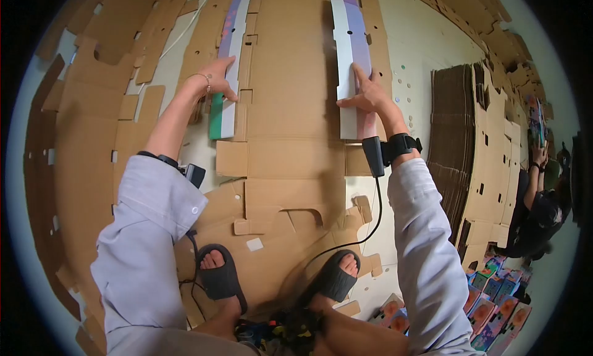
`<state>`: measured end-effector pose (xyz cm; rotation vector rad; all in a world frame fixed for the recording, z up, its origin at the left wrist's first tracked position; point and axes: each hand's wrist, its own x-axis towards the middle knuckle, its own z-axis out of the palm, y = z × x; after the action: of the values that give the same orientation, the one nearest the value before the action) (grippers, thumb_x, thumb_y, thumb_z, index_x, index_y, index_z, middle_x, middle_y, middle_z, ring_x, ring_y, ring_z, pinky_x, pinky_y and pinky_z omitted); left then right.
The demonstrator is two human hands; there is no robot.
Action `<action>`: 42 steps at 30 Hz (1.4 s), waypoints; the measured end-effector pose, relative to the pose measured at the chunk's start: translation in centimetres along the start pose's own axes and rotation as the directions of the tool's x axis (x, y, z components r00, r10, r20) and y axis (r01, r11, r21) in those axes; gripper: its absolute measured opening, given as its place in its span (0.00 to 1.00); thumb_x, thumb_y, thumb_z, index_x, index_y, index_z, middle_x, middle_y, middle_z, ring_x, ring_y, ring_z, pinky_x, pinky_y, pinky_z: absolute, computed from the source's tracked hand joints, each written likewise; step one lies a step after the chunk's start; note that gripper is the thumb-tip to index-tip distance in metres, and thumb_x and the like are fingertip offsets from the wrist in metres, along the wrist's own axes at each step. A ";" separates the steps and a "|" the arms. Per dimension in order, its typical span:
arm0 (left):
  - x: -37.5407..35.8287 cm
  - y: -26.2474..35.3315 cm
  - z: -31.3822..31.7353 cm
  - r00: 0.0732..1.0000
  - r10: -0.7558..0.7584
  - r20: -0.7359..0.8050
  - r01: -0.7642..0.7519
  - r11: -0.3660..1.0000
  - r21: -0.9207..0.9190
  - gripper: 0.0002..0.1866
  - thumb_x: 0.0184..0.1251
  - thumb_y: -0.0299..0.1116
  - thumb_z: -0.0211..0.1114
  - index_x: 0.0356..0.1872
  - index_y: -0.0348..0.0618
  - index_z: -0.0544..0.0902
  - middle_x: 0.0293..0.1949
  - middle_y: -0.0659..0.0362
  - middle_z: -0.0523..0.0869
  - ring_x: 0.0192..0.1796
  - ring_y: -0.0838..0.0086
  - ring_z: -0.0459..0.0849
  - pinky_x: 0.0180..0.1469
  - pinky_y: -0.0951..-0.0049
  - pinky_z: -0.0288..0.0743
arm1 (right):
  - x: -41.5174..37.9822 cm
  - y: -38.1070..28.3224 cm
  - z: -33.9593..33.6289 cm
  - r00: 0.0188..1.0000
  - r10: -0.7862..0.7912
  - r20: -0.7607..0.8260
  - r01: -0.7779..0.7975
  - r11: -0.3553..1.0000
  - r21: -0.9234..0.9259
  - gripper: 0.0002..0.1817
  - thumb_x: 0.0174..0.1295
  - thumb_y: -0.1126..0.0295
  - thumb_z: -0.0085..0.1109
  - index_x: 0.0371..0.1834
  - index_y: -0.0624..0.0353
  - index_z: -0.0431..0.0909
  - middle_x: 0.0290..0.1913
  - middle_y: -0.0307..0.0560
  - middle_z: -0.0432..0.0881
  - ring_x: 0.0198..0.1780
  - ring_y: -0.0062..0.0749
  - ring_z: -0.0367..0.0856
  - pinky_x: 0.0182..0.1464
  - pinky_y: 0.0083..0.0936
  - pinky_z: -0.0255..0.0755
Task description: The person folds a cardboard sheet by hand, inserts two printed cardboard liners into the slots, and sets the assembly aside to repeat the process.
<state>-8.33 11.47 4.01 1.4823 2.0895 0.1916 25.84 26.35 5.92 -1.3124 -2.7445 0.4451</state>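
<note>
A large brown cardboard sheet lies flat on the floor, with a long folded printed strip along each side. My left hand rests on the left strip, purple at the top and green at the bottom, its thumb and forefinger spread across the white face. On the right strip, white with a purple and pink side, my right hand lies with thumb and forefinger apart. Both strips stand slightly raised along the sheet's edges. Nothing is seen gripped in either hand.
Flattened cardboard covers the left side. A tall stack of cardboard stands at the right. Beyond it another person holds a printed piece. Colourful boxes sit at the lower right. A black cable runs from my right wrist.
</note>
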 end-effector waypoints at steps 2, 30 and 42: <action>1.3 -1.1 0.4 0.984 0.170 -0.051 -0.166 0.983 0.084 0.48 0.33 0.39 0.81 0.63 0.41 0.70 0.57 0.44 0.76 0.60 0.58 0.74 0.62 0.65 0.67 | 1.4 -0.7 -0.9 0.970 0.228 0.090 -0.239 0.959 0.153 0.49 0.40 0.42 0.72 0.63 0.57 0.63 0.62 0.76 0.61 0.50 0.64 0.76 0.54 0.40 0.74; 6.1 2.6 0.4 0.929 -0.279 -0.243 0.307 0.948 0.084 0.54 0.43 0.43 0.75 0.72 0.61 0.51 0.59 0.49 0.75 0.56 0.54 0.79 0.56 0.57 0.74 | 6.6 3.4 2.8 0.972 0.219 -0.085 -0.219 0.976 0.008 0.36 0.43 0.49 0.72 0.46 0.62 0.67 0.39 0.64 0.77 0.40 0.56 0.79 0.43 0.41 0.75; 7.1 9.1 2.5 0.915 -0.135 -0.380 0.287 0.881 0.377 0.17 0.59 0.22 0.59 0.51 0.38 0.77 0.45 0.43 0.77 0.44 0.51 0.85 0.41 0.62 0.82 | 7.2 -2.1 2.8 0.970 0.044 -0.237 -0.113 0.953 -0.282 0.12 0.54 0.72 0.58 0.41 0.60 0.71 0.40 0.62 0.72 0.37 0.52 0.81 0.36 0.38 0.79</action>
<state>-1.09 20.79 3.24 1.5216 2.6975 -0.1138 19.21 30.04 3.43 -1.4354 -2.6423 -0.1151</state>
